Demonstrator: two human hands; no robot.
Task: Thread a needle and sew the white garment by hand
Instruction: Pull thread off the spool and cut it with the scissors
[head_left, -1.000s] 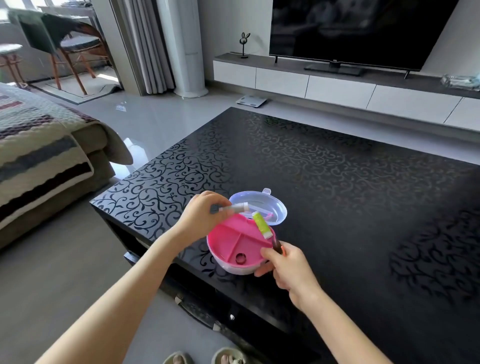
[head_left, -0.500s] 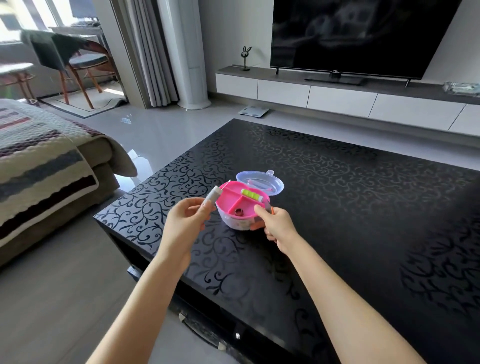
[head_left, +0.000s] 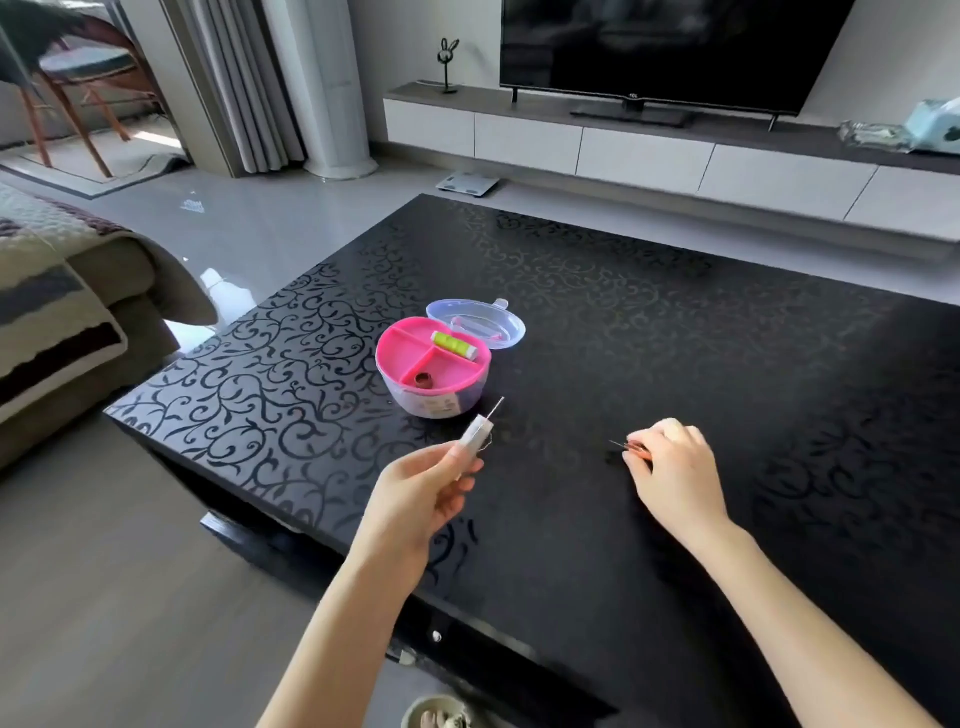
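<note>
Over the black patterned table (head_left: 675, 338), left hand (head_left: 421, 493) pinches a white thread spool (head_left: 475, 434), right hand (head_left: 675, 462) pinches a thin orange tool (head_left: 636, 451).

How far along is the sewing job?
Barely begun. Done: the round pink sewing box sits open on the black patterned table. In hand: the left hand holds a white thread spool with a needle poking out; the right hand pinches a small orange tool, unidentifiable. Left: threading and all stitching; no white garment is in view.

orange item (head_left: 641, 452): mostly hidden in right hand (head_left: 675, 467) | chair (head_left: 85, 65): cut by edge
</note>
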